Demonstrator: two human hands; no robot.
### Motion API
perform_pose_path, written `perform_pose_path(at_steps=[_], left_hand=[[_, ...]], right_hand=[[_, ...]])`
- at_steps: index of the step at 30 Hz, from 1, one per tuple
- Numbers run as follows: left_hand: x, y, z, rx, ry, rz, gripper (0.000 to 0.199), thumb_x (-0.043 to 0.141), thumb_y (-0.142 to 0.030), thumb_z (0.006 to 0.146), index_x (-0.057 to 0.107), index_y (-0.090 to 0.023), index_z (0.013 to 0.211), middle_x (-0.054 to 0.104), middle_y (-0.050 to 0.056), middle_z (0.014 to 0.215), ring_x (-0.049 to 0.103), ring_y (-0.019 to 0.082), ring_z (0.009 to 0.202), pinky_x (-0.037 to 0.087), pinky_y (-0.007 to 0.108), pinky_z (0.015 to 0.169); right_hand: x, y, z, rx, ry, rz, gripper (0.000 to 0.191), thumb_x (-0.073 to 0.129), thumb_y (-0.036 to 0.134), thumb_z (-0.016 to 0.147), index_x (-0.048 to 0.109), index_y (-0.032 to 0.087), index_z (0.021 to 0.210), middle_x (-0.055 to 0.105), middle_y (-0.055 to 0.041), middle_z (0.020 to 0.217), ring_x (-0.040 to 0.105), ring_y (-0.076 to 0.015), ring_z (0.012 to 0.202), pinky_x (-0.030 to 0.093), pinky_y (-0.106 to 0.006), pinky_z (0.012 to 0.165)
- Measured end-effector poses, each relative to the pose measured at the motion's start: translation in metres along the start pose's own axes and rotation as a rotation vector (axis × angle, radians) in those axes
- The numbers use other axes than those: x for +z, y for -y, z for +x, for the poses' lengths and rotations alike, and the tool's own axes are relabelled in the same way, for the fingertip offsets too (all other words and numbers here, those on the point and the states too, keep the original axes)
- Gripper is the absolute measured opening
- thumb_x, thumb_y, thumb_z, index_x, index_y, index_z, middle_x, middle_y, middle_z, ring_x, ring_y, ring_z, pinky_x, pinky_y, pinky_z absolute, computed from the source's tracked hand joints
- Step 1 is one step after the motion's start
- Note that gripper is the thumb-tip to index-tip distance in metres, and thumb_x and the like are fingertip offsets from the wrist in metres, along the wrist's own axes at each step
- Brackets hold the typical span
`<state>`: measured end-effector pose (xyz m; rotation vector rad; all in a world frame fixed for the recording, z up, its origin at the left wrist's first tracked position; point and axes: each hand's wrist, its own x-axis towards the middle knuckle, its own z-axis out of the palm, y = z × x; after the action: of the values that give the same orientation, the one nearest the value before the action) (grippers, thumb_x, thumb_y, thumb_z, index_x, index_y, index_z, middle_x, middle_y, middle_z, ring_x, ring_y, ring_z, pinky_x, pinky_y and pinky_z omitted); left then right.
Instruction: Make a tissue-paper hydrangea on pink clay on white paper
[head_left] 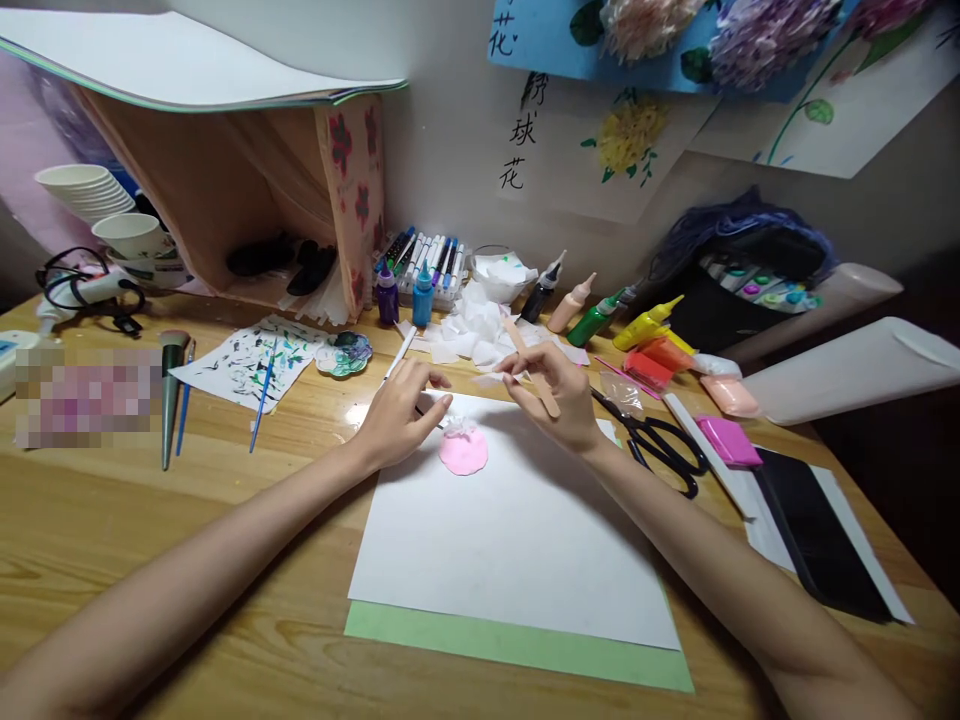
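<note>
Right hand (559,395) grips a wooden stick (534,372) and tissue scrap (491,379); left hand (401,410) rests loosely curled on white paper (525,540) beside a pink disc (463,452)

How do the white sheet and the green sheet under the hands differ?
The white sheet lies on top and shows nearly whole; the green sheet lies beneath, only a strip along its near edge showing. The white sheet bears a pink disc; the green strip is bare. Both lie flat on the wooden table.

A single head-worn camera looks forward and down, close over the wooden desk (90,520). Both forearms run up from the bottom corners; beyond the fingertips (442,385) the view reaches the wall (450,120). No second view overlaps.
</note>
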<state>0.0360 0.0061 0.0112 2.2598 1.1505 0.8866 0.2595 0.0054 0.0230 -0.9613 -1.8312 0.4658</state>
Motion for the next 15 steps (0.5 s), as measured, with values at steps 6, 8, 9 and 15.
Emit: perform_pose_path(at_steps=[6, 8, 9, 15], left_hand=[[0.009, -0.035, -0.010, 0.034, 0.050, 0.007, 0.027, 0.056, -0.041, 0.085, 0.055, -0.019, 0.101, 0.057, 0.006, 0.100, 0.050, 0.021, 0.095, 0.039, 0.034, 0.082], [0.017, -0.040, -0.013, 0.012, 0.073, 0.020, 0.025, 0.057, -0.041, 0.084, 0.056, -0.020, 0.097, 0.057, 0.005, 0.097, 0.050, 0.021, 0.092, 0.039, 0.034, 0.079], [0.020, -0.041, -0.015, -0.002, 0.078, 0.033, 0.022, 0.057, -0.039, 0.084, 0.056, -0.020, 0.095, 0.057, 0.005, 0.095, 0.049, 0.021, 0.091, 0.039, 0.034, 0.078], [0.031, -0.036, -0.016, -0.064, 0.075, 0.090, 0.011, 0.052, -0.027, 0.087, 0.057, -0.019, 0.082, 0.054, 0.005, 0.092, 0.048, 0.020, 0.090, 0.040, 0.034, 0.079]], right_hand=[[-0.006, 0.011, -0.030, 0.251, 0.158, 0.308, 0.018, 0.066, 0.022, 0.080, 0.048, 0.020, 0.082, 0.064, -0.0025, 0.082, 0.063, -0.0149, 0.077, 0.051, -0.030, 0.073], [-0.004, 0.007, -0.037, 0.291, 0.200, 0.341, 0.018, 0.067, 0.023, 0.080, 0.049, 0.020, 0.082, 0.063, -0.0025, 0.083, 0.062, -0.0150, 0.078, 0.051, -0.031, 0.073], [-0.002, 0.004, -0.040, 0.306, 0.213, 0.340, 0.017, 0.067, 0.023, 0.080, 0.050, 0.020, 0.083, 0.063, -0.0026, 0.083, 0.062, -0.0151, 0.078, 0.050, -0.031, 0.074], [0.005, -0.001, -0.048, 0.355, 0.131, 0.374, 0.018, 0.067, 0.028, 0.079, 0.052, 0.021, 0.087, 0.064, -0.0031, 0.089, 0.062, -0.0162, 0.084, 0.049, -0.032, 0.078]])
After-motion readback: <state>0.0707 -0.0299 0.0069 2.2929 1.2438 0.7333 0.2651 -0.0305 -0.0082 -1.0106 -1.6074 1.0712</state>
